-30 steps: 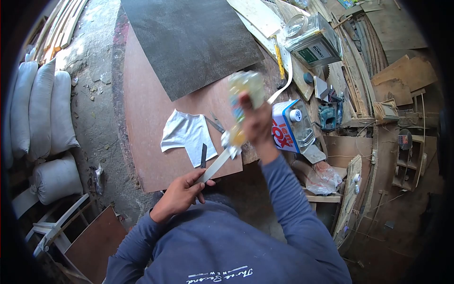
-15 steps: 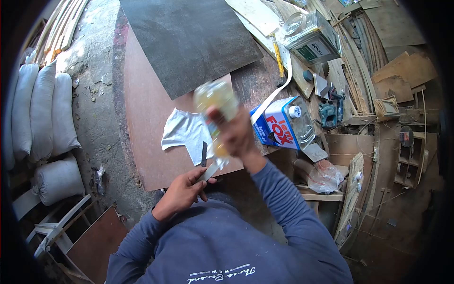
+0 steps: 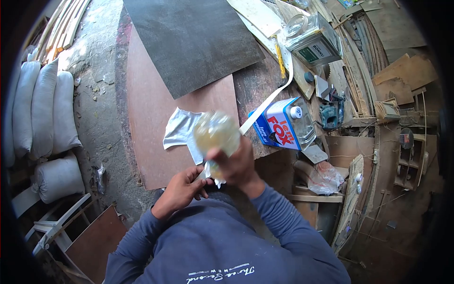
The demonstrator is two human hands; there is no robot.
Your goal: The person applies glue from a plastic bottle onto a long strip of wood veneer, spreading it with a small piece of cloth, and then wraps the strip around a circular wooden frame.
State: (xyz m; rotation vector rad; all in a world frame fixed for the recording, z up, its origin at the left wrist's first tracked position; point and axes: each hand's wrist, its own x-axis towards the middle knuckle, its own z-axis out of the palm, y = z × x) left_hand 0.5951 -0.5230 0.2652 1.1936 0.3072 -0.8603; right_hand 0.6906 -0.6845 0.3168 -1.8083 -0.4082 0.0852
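Note:
My right hand [image 3: 231,163] is wrapped round a clear plastic bottle [image 3: 216,132] with yellowish contents, blurred by motion and tilted with its narrow end down. White tissue or cloth shows at that lower end. Just left of it, my left hand [image 3: 184,189] pinches a thin flat strip [image 3: 202,175], whose far end is hidden behind the bottle. A white cloth [image 3: 179,128] lies beyond my hands on the reddish-brown board [image 3: 153,156]. A long pale band [image 3: 265,104] runs from behind the bottle past the blue and white FOX can [image 3: 282,124].
A dark sheet [image 3: 194,42] overlaps the board. To the right are a yellow cutter [image 3: 279,57], a BONKU tin [image 3: 316,42], a teal power tool [image 3: 329,116] and a plastic bag [image 3: 326,179]. White sacks [image 3: 40,109] stand at the left.
The bottle's lower end and my right hand have moved down and slightly left, to the strip at my left fingertips. The dark blade seen by the cloth is now hidden.

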